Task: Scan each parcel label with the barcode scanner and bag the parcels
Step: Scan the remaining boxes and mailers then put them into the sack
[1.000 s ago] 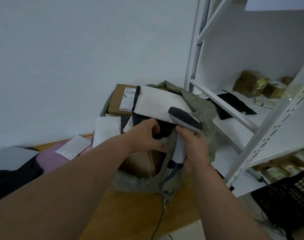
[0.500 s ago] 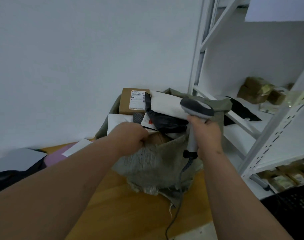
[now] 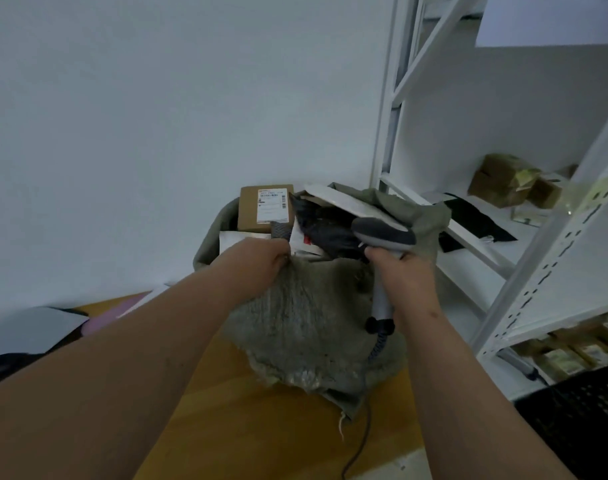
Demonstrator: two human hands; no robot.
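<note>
A grey-green woven sack (image 3: 306, 323) stands on the wooden table, stuffed with parcels. A brown cardboard box (image 3: 250, 213) with a white label sticks up at its back. A white flat mailer (image 3: 344, 202) and a black poly parcel (image 3: 326, 230) lie beside the box. My left hand (image 3: 257, 265) grips the sack's near rim. My right hand (image 3: 406, 278) holds the grey barcode scanner (image 3: 382, 233) by its handle, head over the sack's mouth, and seems to pinch the rim too. The scanner cable hangs down in front.
A white metal shelf rack (image 3: 538, 271) stands close on the right with taped brown parcels (image 3: 503, 178) and black bags on it. A black crate (image 3: 586, 410) sits at lower right. Grey, pink and black mailers (image 3: 35, 327) lie on the table at left. The wall is right behind.
Both hands have pulled the sack's near rim up, so it now covers the brown parcel seen at the front a second ago. The scanner rose with my right hand.
</note>
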